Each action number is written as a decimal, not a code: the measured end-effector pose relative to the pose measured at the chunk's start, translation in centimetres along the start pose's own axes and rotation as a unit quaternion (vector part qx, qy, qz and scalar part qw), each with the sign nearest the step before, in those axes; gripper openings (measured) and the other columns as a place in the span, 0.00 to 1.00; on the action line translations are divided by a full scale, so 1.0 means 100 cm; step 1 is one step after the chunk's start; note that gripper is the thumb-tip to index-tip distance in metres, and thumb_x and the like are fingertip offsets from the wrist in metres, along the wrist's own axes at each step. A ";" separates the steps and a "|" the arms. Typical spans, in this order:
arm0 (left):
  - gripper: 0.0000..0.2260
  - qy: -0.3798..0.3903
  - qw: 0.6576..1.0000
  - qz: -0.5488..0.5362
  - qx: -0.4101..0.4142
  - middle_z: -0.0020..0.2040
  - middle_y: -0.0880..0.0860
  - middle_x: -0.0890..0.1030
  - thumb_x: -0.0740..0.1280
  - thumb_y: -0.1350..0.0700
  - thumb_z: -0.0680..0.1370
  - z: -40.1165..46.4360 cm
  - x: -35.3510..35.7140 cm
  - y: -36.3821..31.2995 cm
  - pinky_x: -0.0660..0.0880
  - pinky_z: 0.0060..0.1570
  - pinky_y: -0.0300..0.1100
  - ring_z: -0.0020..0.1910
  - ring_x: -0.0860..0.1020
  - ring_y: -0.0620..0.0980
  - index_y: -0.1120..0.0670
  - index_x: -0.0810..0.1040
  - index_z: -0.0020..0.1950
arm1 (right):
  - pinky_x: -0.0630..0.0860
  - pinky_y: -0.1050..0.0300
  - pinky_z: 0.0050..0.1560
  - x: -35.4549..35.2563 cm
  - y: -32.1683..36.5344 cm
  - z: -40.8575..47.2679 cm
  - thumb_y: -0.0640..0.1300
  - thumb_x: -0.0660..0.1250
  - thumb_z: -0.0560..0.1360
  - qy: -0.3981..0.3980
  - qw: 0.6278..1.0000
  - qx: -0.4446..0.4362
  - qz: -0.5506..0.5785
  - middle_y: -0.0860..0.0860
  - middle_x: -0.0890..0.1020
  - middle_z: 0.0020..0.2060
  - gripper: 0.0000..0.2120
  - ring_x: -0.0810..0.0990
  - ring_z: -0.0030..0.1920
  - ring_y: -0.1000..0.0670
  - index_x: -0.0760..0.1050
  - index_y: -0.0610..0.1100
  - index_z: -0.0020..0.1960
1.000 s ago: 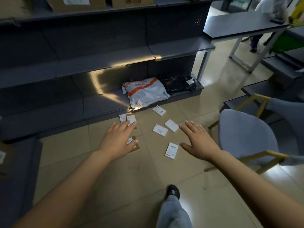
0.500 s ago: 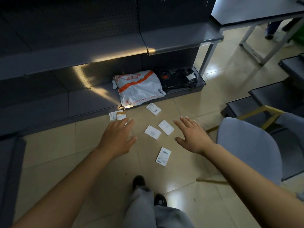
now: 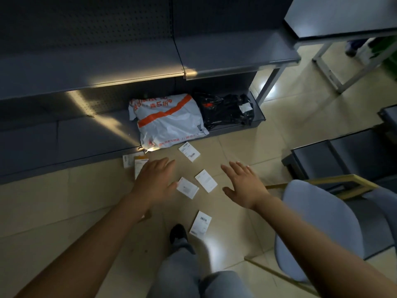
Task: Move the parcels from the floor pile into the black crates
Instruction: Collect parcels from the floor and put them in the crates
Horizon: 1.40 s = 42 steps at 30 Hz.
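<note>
Glossy beige floor tiles point(image 3: 90, 203), reflecting an overhead light near the person's grey trouser leg point(image 3: 182, 265) and dark shoe point(image 3: 177, 232), form the working surface. Nearest the viewer lies a small white parcel point(image 3: 200, 225), flat and rectangular, with a printed barcode label. Beyond it both forearms reach forward: the left hand point(image 3: 155, 181) hovers palm down, fingers straight and together, grasping nothing, partly covering a tan-edged flat packet point(image 3: 139, 166); the right hand point(image 3: 245, 186) is likewise released, fingers spread, above bare tile. Between the two hands sit two more white card-like parcels point(image 3: 187, 187) point(image 3: 205, 180), just beside one another, and a further labelled one point(image 3: 189, 151) lies farther on; another white slip point(image 3: 127, 161) rests at the shelf foot. To the right stands a padded blue-grey chair point(image 3: 318, 229) with a pale wooden frame, and behind it a black crate point(image 3: 343, 155), matt and box-shaped, apparently the destination. Farthest, on the lowest dark metal shelf point(image 3: 64, 134) backed by perforated panel, rest a soft white poly mailer with an orange stripe point(image 3: 169, 123) and a crinkled black plastic bag point(image 3: 225, 110). Judged stage: early, the reach before the first pick, none of the floor parcels yet lifted. The next move probably calls for lowering a hand and pinching a thin edge, since such flat, smooth pieces lie flush with the tile and offer little to grip
</note>
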<state>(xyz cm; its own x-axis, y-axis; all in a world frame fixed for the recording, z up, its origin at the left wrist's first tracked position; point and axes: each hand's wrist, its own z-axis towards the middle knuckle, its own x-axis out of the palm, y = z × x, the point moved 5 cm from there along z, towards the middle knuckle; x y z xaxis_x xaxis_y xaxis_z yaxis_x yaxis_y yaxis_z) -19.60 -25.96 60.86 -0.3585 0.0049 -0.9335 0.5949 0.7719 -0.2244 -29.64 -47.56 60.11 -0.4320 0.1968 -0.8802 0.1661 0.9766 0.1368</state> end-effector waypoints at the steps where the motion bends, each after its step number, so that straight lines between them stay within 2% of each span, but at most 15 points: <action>1: 0.29 0.010 1.000 -0.002 -0.001 0.73 0.54 0.65 0.62 0.43 0.78 0.012 0.001 0.003 0.61 0.69 0.48 0.70 0.65 0.54 0.53 0.60 0.75 | 0.45 0.48 0.76 -0.004 -0.005 0.011 0.55 0.59 0.79 0.004 1.000 0.002 -0.002 0.45 0.52 0.78 0.33 0.48 0.78 0.44 0.47 0.50 0.79; 8: 0.30 0.033 0.999 -0.022 -0.021 0.73 0.55 0.66 0.63 0.45 0.78 0.078 0.013 0.018 0.59 0.69 0.50 0.70 0.65 0.58 0.54 0.59 0.76 | 0.48 0.48 0.77 -0.011 -0.035 0.077 0.54 0.59 0.79 0.036 0.999 0.002 -0.007 0.45 0.53 0.78 0.34 0.49 0.78 0.44 0.47 0.50 0.79; 13: 0.31 0.045 0.997 -0.034 -0.056 0.76 0.54 0.61 0.61 0.44 0.79 0.127 0.038 0.025 0.56 0.71 0.51 0.73 0.61 0.55 0.53 0.54 0.78 | 0.47 0.48 0.77 -0.002 -0.059 0.143 0.55 0.59 0.79 0.054 0.998 -0.022 0.000 0.46 0.52 0.78 0.34 0.48 0.78 0.46 0.46 0.51 0.79; 19: 0.32 0.068 0.992 -0.016 -0.108 0.68 0.55 0.70 0.62 0.43 0.77 0.177 0.105 0.041 0.66 0.65 0.51 0.65 0.70 0.57 0.55 0.59 0.77 | 0.49 0.48 0.77 0.049 -0.090 0.229 0.54 0.59 0.80 0.098 0.994 -0.046 0.011 0.47 0.51 0.78 0.34 0.47 0.78 0.46 0.44 0.51 0.78; 27: 0.33 0.150 0.971 -0.033 -0.184 0.73 0.56 0.64 0.61 0.42 0.78 0.222 0.258 0.065 0.63 0.69 0.51 0.70 0.65 0.57 0.53 0.54 0.78 | 0.49 0.48 0.76 0.184 -0.150 0.293 0.54 0.60 0.79 0.170 0.985 -0.033 0.001 0.47 0.51 0.78 0.35 0.48 0.78 0.46 0.44 0.51 0.78; 30: 0.33 0.145 0.966 -0.050 -0.207 0.73 0.56 0.65 0.62 0.42 0.78 0.242 0.330 0.086 0.63 0.68 0.51 0.70 0.66 0.58 0.53 0.55 0.78 | 0.49 0.50 0.76 0.254 -0.174 0.312 0.55 0.59 0.79 0.184 0.982 -0.025 -0.015 0.47 0.51 0.78 0.35 0.48 0.78 0.46 0.43 0.51 0.79; 33: 0.33 0.123 0.973 -0.048 -0.189 0.73 0.58 0.66 0.65 0.44 0.77 0.262 0.407 0.100 0.65 0.67 0.53 0.69 0.67 0.59 0.54 0.58 0.77 | 0.48 0.51 0.76 0.333 -0.195 0.335 0.56 0.58 0.80 0.175 0.984 -0.018 -0.042 0.48 0.50 0.78 0.35 0.48 0.78 0.46 0.42 0.52 0.78; 35: 0.33 0.133 0.976 -0.028 -0.170 0.75 0.58 0.62 0.64 0.45 0.78 0.269 0.462 0.104 0.61 0.68 0.51 0.71 0.63 0.59 0.53 0.55 0.78 | 0.48 0.50 0.76 0.385 -0.205 0.350 0.56 0.57 0.80 0.179 0.982 -0.024 -0.062 0.48 0.50 0.78 0.35 0.47 0.78 0.46 0.41 0.51 0.78; 38: 0.34 0.171 0.975 -0.001 -0.140 0.78 0.55 0.50 0.60 0.46 0.79 0.279 0.543 0.109 0.52 0.73 0.50 0.75 0.54 0.56 0.51 0.46 0.79 | 0.48 0.50 0.77 0.454 -0.214 0.370 0.55 0.58 0.80 0.165 0.983 -0.031 -0.070 0.48 0.49 0.78 0.35 0.47 0.78 0.47 0.41 0.51 0.78; 42: 0.37 0.181 0.978 0.042 -0.099 0.79 0.55 0.41 0.62 0.48 0.79 0.303 0.632 0.119 0.47 0.75 0.54 0.77 0.44 0.55 0.52 0.39 0.78 | 0.45 0.50 0.77 0.522 -0.226 0.393 0.56 0.56 0.80 0.158 0.980 -0.052 -0.105 0.48 0.47 0.78 0.35 0.44 0.78 0.46 0.38 0.52 0.78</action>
<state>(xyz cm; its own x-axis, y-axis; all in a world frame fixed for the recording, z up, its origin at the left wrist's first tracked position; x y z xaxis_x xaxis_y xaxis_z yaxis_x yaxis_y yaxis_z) -13.39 -35.75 -9.24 -0.5673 0.2706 -0.7778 0.4947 0.8671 -0.0592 -21.05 -62.81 -6.77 -0.7027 -0.0090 -0.7114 -0.0405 0.9988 0.0273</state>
